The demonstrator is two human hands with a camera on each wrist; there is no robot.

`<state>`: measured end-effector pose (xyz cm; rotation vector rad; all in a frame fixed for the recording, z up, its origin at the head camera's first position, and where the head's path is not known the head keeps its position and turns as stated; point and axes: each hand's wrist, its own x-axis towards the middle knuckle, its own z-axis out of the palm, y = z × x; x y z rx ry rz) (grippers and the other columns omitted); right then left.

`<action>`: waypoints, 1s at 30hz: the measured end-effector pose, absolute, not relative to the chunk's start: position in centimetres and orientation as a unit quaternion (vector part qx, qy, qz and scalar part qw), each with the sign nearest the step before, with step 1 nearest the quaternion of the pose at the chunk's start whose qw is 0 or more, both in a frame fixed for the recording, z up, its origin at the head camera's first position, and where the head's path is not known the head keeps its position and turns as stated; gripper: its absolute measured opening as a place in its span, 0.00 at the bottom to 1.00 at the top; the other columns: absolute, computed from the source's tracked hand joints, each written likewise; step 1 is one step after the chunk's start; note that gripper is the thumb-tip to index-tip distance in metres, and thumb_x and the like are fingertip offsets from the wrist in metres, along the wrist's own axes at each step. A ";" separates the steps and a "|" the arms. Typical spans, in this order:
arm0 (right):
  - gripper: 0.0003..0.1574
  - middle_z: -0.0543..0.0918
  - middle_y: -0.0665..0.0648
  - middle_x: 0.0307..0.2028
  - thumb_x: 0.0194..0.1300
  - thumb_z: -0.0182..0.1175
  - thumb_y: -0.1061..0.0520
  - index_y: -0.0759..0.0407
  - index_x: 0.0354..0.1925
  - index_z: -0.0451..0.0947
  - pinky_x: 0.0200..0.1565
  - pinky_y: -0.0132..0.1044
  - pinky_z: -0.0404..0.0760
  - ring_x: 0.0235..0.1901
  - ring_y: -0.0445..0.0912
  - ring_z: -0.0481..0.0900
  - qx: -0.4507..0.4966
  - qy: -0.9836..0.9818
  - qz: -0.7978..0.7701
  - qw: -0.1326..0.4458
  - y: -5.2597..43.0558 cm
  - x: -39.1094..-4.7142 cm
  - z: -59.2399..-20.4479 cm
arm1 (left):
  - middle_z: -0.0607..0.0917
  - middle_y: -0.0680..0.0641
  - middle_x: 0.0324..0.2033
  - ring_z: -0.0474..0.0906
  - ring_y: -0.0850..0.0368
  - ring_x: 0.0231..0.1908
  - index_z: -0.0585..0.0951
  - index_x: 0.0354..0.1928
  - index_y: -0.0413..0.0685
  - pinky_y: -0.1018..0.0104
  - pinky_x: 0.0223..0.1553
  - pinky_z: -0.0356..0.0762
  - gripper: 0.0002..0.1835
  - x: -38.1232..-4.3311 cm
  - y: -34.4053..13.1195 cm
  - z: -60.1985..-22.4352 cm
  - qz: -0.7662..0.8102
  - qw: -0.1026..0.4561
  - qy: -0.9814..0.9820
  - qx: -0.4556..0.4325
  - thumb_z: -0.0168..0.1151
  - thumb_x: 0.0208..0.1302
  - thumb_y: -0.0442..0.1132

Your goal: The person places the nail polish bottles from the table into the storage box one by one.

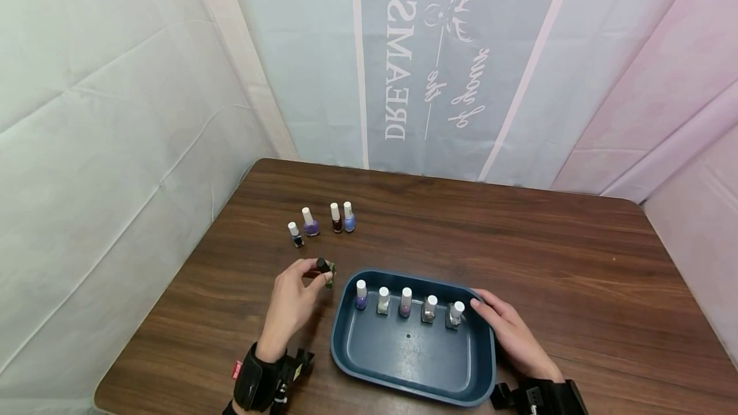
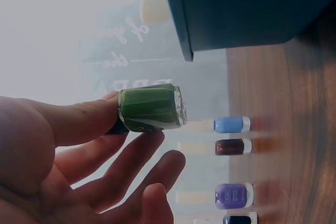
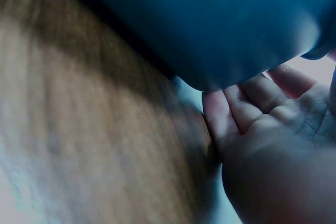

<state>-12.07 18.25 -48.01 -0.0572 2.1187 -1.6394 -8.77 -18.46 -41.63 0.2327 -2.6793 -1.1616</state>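
Observation:
My left hand (image 1: 293,300) pinches a green nail polish bottle (image 2: 149,107) by its black cap (image 1: 323,265), left of the blue tray. In the left wrist view, thumb and fingertips meet at the cap and the bottle's base points away from the palm. My right hand (image 1: 513,335) grips the far right corner of the tray (image 1: 340,338), thumb over the rim, other fingers (image 3: 218,111) against the outer wall. Inside the tray, a row of several white-capped nail polish bottles (image 1: 406,303) stands along the far side, a purple one (image 1: 361,296) leftmost.
Beyond my left hand stand more white-capped bottles on the wooden table (image 1: 548,242): a dark one (image 1: 296,235), a purple one (image 1: 310,223), a dark brown one (image 1: 336,218) and a light blue one (image 1: 348,218). A printed curtain (image 1: 323,69) hangs behind the table.

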 end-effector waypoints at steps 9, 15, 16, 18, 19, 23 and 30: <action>0.32 0.73 0.63 0.60 0.74 0.46 0.43 0.61 0.66 0.64 0.49 0.32 0.77 0.51 0.44 0.75 -0.029 0.765 -0.602 0.225 18.3 -12.0 -48.0 | 0.84 0.50 0.37 0.79 0.56 0.40 0.85 0.40 0.50 0.61 0.41 0.73 0.06 -8.0 -18.1 -41.6 -0.397 0.102 -0.909 0.071 0.66 0.61 0.39; 0.32 0.73 0.64 0.60 0.74 0.46 0.43 0.61 0.66 0.65 0.49 0.32 0.77 0.51 0.44 0.75 -0.026 0.766 -0.602 0.222 18.2 -12.0 -48.0 | 0.84 0.51 0.36 0.78 0.58 0.37 0.84 0.40 0.51 0.68 0.33 0.69 0.06 -7.6 -17.9 -41.4 -0.396 0.097 -0.911 0.066 0.66 0.61 0.39; 0.33 0.73 0.64 0.60 0.74 0.46 0.43 0.61 0.66 0.64 0.49 0.32 0.77 0.51 0.44 0.75 -0.026 0.766 -0.602 0.222 18.2 -12.0 -48.0 | 0.84 0.51 0.36 0.78 0.59 0.37 0.85 0.40 0.51 0.69 0.33 0.69 0.06 -7.5 -17.9 -41.3 -0.397 0.095 -0.911 0.065 0.66 0.61 0.39; 0.33 0.72 0.64 0.61 0.74 0.46 0.42 0.61 0.66 0.64 0.49 0.31 0.77 0.51 0.44 0.75 -0.027 0.767 -0.601 0.221 18.2 -12.0 -47.9 | 0.84 0.52 0.35 0.79 0.59 0.38 0.85 0.40 0.51 0.69 0.33 0.70 0.06 -7.4 -17.8 -41.3 -0.398 0.096 -0.910 0.061 0.66 0.61 0.39; 0.33 0.72 0.64 0.61 0.74 0.46 0.42 0.61 0.66 0.64 0.49 0.31 0.77 0.51 0.44 0.75 -0.027 0.767 -0.601 0.222 18.2 -12.0 -47.9 | 0.84 0.52 0.35 0.79 0.59 0.38 0.85 0.39 0.51 0.69 0.33 0.70 0.06 -7.4 -17.8 -41.3 -0.398 0.097 -0.910 0.061 0.66 0.61 0.39; 0.33 0.72 0.64 0.61 0.74 0.45 0.42 0.61 0.67 0.64 0.49 0.31 0.76 0.52 0.45 0.75 -0.028 0.769 -0.599 0.224 18.2 -12.1 -47.8 | 0.83 0.53 0.35 0.79 0.59 0.39 0.84 0.39 0.52 0.70 0.33 0.70 0.05 -7.2 -17.7 -41.3 -0.397 0.095 -0.911 0.062 0.66 0.61 0.39; 0.33 0.72 0.64 0.61 0.74 0.45 0.42 0.61 0.67 0.64 0.50 0.30 0.76 0.52 0.43 0.75 -0.029 0.767 -0.600 0.226 18.3 -12.1 -47.9 | 0.83 0.54 0.35 0.78 0.60 0.38 0.85 0.39 0.54 0.71 0.32 0.71 0.05 -6.7 -17.4 -41.3 -0.405 0.084 -0.909 0.050 0.67 0.60 0.40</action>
